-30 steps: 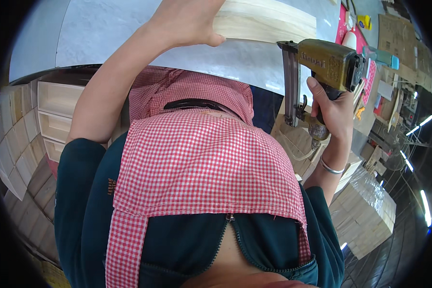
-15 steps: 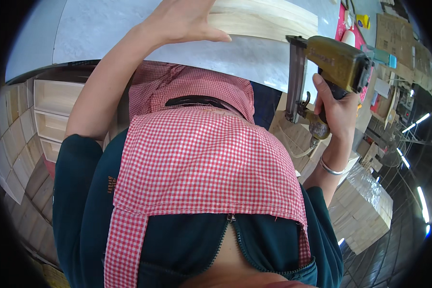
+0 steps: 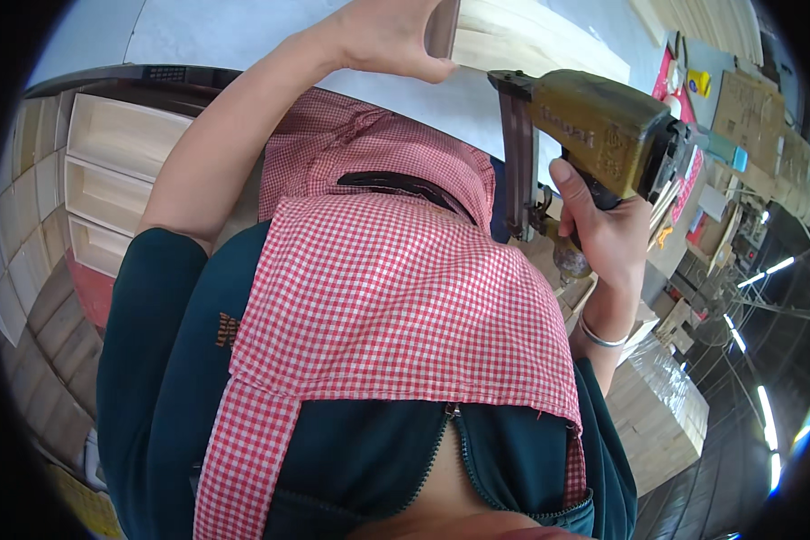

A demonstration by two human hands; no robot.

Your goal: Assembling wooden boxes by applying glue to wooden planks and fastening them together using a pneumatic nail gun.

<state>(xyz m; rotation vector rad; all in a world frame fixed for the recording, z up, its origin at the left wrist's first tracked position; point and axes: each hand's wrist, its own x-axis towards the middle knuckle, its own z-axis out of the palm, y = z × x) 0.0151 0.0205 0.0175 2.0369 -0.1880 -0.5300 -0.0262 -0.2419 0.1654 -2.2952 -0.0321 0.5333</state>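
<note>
My right hand [image 3: 607, 229] is wrapped round the grip of a pneumatic nail gun [image 3: 594, 121]. Its body is dull gold and black, and its nose points left over the table's near edge. At the upper edge of the picture my left hand [image 3: 387, 40] curves round the end of a wooden piece [image 3: 441, 31], the thumb lying below it. The fingertips are cut off by the frame. Pale wooden boards [image 3: 531, 40] lie on the white tabletop [image 3: 216, 36] just right of that hand. The nail gun's nose is apart from the wooden piece.
Open wooden boxes [image 3: 112, 189] are stacked at the left. More thin boards [image 3: 702, 22] lie at the top right, near a yellow container [image 3: 698, 83] and cardboard [image 3: 742, 112]. A plastic-wrapped wooden stack [image 3: 652, 414] stands on the right.
The nail gun in my right hand has moved left, closer to my left hand. My left hand has shifted slightly right, and a wooden piece now shows within its grasp. The view has turned a little.
</note>
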